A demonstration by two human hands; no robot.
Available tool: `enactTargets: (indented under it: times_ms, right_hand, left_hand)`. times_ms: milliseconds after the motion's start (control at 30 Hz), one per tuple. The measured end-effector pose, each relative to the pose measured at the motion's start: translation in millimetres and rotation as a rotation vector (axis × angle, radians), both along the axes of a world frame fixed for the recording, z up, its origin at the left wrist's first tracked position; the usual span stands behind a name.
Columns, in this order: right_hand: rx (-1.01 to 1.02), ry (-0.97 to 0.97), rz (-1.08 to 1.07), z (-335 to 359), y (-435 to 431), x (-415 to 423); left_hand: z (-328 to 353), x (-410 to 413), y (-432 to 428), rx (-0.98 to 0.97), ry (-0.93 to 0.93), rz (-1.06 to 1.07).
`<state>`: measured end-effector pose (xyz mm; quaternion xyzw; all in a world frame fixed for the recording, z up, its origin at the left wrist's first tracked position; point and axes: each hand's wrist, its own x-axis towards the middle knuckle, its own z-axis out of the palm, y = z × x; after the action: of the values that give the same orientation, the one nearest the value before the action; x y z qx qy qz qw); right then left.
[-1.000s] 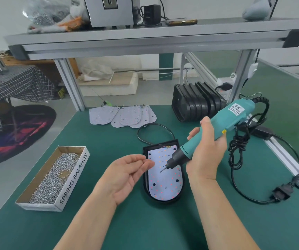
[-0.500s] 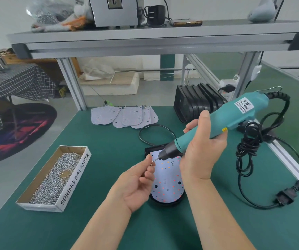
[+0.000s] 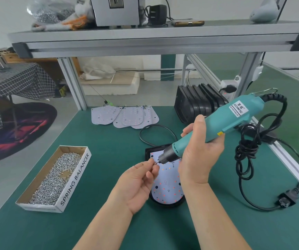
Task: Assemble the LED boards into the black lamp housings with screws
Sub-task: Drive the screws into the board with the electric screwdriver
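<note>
We see the left hand [image 3: 137, 183] with thumb and forefinger pinching a small screw [image 3: 155, 162] against the bit tip of the teal electric screwdriver [image 3: 222, 120]. The right hand [image 3: 199, 156] grips this tool around its barrel and holds it tilted down to the left, above the work. Below both hands the black lamp housing [image 3: 151, 150] lies flat on the green table [image 3: 109, 150], about midway between the left and right edges and nearer the front edge, with a white LED board [image 3: 166, 188] seated inside it. A cardboard box of screws [image 3: 75, 179] stands near the left edge. Spare LED boards [image 3: 125, 117] lie overlapped along the far edge, and a row of empty black housings [image 3: 197, 105] stands on edge toward the far right corner. The screwdriver's black cord [image 3: 247, 150] lies coiled by the right edge
</note>
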<state>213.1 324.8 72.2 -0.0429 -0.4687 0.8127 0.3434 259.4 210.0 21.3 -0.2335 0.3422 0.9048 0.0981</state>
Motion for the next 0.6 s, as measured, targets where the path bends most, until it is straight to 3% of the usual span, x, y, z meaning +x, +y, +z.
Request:
enactTargets:
  times_ms: [367,533,600]
  right_hand:
    - [-0.023,-0.056,-0.035,-7.6,3.5,-7.7]
    - [-0.042,-0.048,-0.043,-3.2,11.2,-16.1]
    - [-0.037,-0.046,-0.043,-1.1,12.6,-19.4]
  left_hand:
    - [-14.0,1.3,16.1,-0.092,0.156,0.087]
    - [-18.4,-4.1,-0.1,-0.259,0.117,0.047]
    - [-24.6,-11.2,-12.1,-0.435,0.061,0.074]
